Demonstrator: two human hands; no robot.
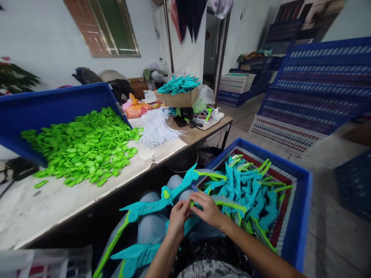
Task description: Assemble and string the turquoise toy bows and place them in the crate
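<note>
My left hand [179,217] and my right hand [208,208] meet over my lap, fingers pinched together around a small bright green plastic piece [192,203]. Most of that piece is hidden by the fingertips. Just beyond them, a teal toy bow [147,207] with green limb tips lies across my knees, a green oval piece [166,194] set in its middle. A second teal toy bow [137,255] rests nearer to me, running beneath my hands, which partly cover it. Whether my fingers touch this second bow, I cannot tell.
Many green oval pieces [92,143] spill from a tipped blue crate [58,94] onto the table [23,208]. White strings [159,129] lie beside them. A cardboard box [179,99] holds teal parts. At right, a blue crate [304,216] contains teal-green bows; stacked crates [313,88] stand behind.
</note>
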